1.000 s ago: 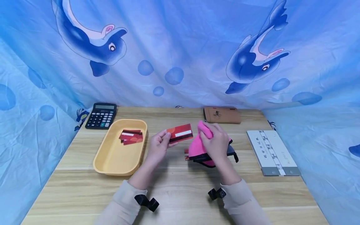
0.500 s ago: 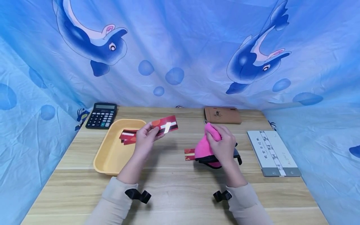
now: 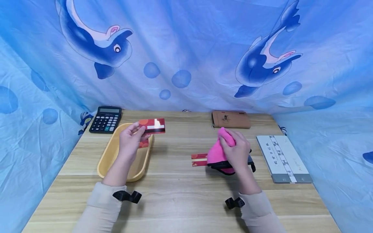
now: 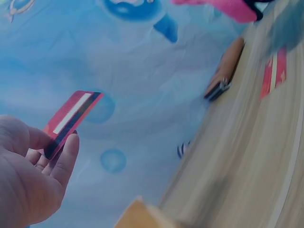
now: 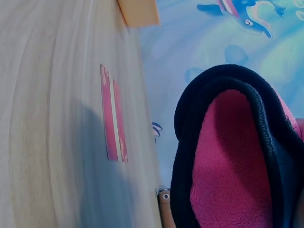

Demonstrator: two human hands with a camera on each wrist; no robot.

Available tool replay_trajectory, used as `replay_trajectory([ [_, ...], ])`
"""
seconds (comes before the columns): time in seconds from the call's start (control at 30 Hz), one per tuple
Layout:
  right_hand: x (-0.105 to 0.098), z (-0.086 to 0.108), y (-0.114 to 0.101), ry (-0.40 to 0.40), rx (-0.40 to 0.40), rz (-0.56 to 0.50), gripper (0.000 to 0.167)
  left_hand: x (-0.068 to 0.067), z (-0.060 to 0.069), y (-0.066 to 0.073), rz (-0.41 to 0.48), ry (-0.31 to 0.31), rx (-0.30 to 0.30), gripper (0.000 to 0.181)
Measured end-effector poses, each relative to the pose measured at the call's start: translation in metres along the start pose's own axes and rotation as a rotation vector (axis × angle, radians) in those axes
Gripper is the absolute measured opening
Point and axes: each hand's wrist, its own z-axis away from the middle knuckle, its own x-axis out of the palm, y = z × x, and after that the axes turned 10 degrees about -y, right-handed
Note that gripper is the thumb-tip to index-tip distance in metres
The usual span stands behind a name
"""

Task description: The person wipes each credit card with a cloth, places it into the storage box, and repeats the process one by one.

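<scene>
My left hand (image 3: 130,139) pinches a red bank card (image 3: 152,126) by its left end, over the yellow tray (image 3: 100,168). In the left wrist view the card's white strip and dark stripe show. Another red card (image 3: 143,143) lies in the tray, mostly hidden behind that hand. My right hand (image 3: 237,149) grips a bunched pink fleece piece (image 3: 215,153) with black edging. Its pink inside (image 5: 232,161) faces the right wrist camera. Just left of the fleece, a red card with a cream band (image 3: 199,160) lies flat on the table.
A calculator (image 3: 106,119) stands at the back left, beside the tray. A brown wallet (image 3: 231,119) lies at the back, behind the right hand. On the right is a white and grey notebook (image 3: 283,158). A blue dolphin curtain (image 3: 186,48) surrounds the wooden table (image 3: 180,204).
My left hand has moved left with the bank card, from near the pink fleece to over the tray. The right hand has drawn the fleece right, uncovering more of the card on the table.
</scene>
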Motion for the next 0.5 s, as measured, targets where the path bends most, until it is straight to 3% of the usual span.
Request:
replay_trajectory([
  [0.2,0.000,0.002,0.005,-0.004,0.025,0.004,0.035,-0.027,-0.010,-0.005,0.018,0.040,-0.009,0.033],
  [0.5,-0.002,0.005,0.008,-0.030,0.056,0.005,0.036,-0.069,-0.017,-0.023,-0.164,0.011,-0.138,0.050],
])
